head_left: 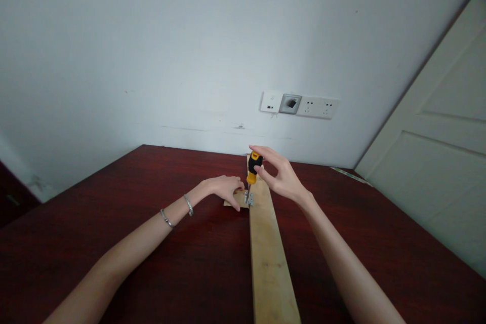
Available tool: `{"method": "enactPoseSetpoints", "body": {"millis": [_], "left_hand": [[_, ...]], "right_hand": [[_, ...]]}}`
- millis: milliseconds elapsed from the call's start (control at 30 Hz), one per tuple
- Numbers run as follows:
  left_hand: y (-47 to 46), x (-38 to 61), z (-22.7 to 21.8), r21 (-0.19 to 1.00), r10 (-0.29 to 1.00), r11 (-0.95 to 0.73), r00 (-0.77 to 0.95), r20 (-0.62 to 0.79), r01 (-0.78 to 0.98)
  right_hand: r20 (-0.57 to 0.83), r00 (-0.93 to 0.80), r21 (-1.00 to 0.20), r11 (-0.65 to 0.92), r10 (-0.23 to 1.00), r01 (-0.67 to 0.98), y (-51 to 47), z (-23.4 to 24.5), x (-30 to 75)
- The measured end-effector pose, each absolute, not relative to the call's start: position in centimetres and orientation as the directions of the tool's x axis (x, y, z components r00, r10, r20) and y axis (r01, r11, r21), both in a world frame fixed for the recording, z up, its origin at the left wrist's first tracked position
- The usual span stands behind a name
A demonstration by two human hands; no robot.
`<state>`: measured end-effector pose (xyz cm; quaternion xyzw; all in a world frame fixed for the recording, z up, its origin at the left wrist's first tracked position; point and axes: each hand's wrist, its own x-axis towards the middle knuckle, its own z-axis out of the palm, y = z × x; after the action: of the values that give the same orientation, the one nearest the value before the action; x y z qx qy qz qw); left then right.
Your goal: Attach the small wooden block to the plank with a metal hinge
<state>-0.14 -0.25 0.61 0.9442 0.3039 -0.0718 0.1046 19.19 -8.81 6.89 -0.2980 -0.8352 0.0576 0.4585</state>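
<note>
A long pale wooden plank (270,258) lies on the dark red table (152,243), running away from me. My right hand (279,174) is closed around the yellow and black handle of a screwdriver (252,167), held upright with its tip down on a small metal hinge (248,197) at the plank's left edge. My left hand (226,190) rests palm down, fingers curled, pressing a small wooden piece (231,203) beside the hinge. Two thin bracelets sit on my left forearm.
A white wall rises behind the table, with a row of sockets (299,105) above the far edge. A white panelled door (436,162) stands at the right. The table's left corner drops off near a dark floor area.
</note>
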Motion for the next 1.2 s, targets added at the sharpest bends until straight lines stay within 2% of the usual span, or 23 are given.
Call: {"method": "enactPoseSetpoints", "body": {"millis": [233, 433, 633, 833, 1067, 1200], "left_hand": [[-0.32, -0.11, 0.7, 0.14, 0.55, -0.804, 0.813, -0.191, 0.578], [-0.12, -0.11, 0.49, 0.144, 0.548, -0.807, 0.816, -0.183, 0.574], [-0.17, -0.09, 0.45, 0.156, 0.568, -0.789, 0.802, -0.185, 0.594], [0.0, -0.13, 0.25, 0.152, 0.572, -0.786, 0.798, -0.19, 0.599], [-0.02, -0.11, 0.38, 0.178, 0.563, -0.785, 0.802, -0.198, 0.594], [0.16, -0.17, 0.15, 0.183, 0.563, -0.785, 0.804, -0.188, 0.592]], "right_hand": [[0.767, -0.333, -0.362, 0.799, 0.548, 0.48, -8.37, 6.53, 19.05], [0.741, -0.404, -0.357, 0.824, 0.537, 0.439, -8.6, 6.69, 19.16], [0.773, -0.326, -0.378, 0.807, 0.545, 0.454, -8.4, 6.51, 18.94], [0.721, -0.396, -0.414, 0.811, 0.569, 0.413, -8.66, 6.84, 19.14], [0.749, -0.348, -0.401, 0.804, 0.564, 0.439, -8.44, 6.27, 18.64], [0.725, -0.415, -0.407, 0.828, 0.55, 0.387, -8.68, 6.25, 18.57]]}}
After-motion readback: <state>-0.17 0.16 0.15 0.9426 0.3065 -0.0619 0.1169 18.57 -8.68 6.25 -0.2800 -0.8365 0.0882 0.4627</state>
